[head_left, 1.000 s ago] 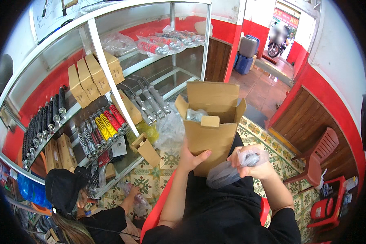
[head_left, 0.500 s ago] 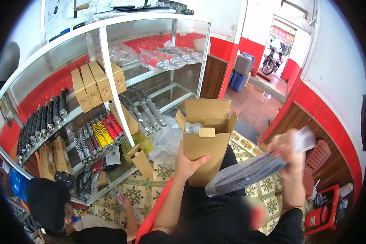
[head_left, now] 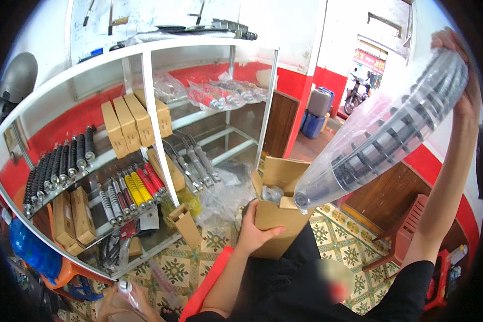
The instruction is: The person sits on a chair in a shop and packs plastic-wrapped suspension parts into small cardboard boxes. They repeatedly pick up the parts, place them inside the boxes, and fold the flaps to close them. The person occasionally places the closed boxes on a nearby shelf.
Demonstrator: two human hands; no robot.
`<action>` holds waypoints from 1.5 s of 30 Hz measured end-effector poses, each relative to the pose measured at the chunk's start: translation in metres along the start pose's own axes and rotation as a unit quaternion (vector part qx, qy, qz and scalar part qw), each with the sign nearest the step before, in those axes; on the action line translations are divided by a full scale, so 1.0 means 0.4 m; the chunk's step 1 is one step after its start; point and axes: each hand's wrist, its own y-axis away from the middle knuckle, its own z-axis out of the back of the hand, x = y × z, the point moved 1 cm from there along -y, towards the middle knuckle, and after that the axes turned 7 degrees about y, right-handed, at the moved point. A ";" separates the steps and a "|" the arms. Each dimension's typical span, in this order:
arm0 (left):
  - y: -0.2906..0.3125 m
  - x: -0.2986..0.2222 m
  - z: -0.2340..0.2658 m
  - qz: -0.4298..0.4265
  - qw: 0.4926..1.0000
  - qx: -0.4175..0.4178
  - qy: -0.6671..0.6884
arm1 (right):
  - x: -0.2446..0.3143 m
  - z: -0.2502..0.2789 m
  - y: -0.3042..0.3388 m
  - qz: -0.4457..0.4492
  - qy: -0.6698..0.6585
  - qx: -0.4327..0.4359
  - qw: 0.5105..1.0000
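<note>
My left hand (head_left: 257, 231) is wrapped round the side of an open cardboard box (head_left: 276, 236) that stands tilted at my lap. Its flaps are up, and clear plastic wrapping shows inside it. My right hand (head_left: 461, 70), raised high at the right, grips the upper end of a shock absorber (head_left: 381, 145) with a black spring, sealed in a clear plastic bag. The absorber slants down to the left, its lower eye (head_left: 301, 199) at the right rim of the box. Whether that end is over or just inside the opening I cannot tell.
A glass shelf unit (head_left: 145, 51) at the left holds several shock absorbers (head_left: 137, 188) and cardboard boxes (head_left: 126, 121). A small open box (head_left: 185, 225) stands on the tiled floor. A co-worker's hands (head_left: 126, 300) hold a plastic-wrapped item at lower left. A red chair (head_left: 408, 231) stands at right.
My right hand has risen up and right with the bagged shock absorber, which now slants toward the box. The box has shifted slightly right. The co-worker's head has left the view.
</note>
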 end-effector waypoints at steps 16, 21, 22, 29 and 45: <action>0.015 0.042 0.015 0.006 1.000 -0.014 -0.002 | -0.336 -0.110 -0.028 -0.118 0.061 -0.107 0.985; 0.010 0.007 0.031 0.067 0.997 -0.015 0.036 | -0.398 -0.149 -0.049 -0.105 0.038 0.034 0.993; 0.003 0.016 0.018 0.033 0.999 -0.015 0.009 | -0.405 -0.143 -0.032 -0.102 0.067 0.019 0.992; 0.013 0.050 -0.009 0.022 0.999 -0.025 0.039 | -0.485 -0.156 0.092 -0.152 0.072 -0.020 0.985; 0.012 -0.050 0.047 0.059 0.995 0.005 0.085 | -0.639 -0.216 0.265 -0.183 0.186 0.231 0.937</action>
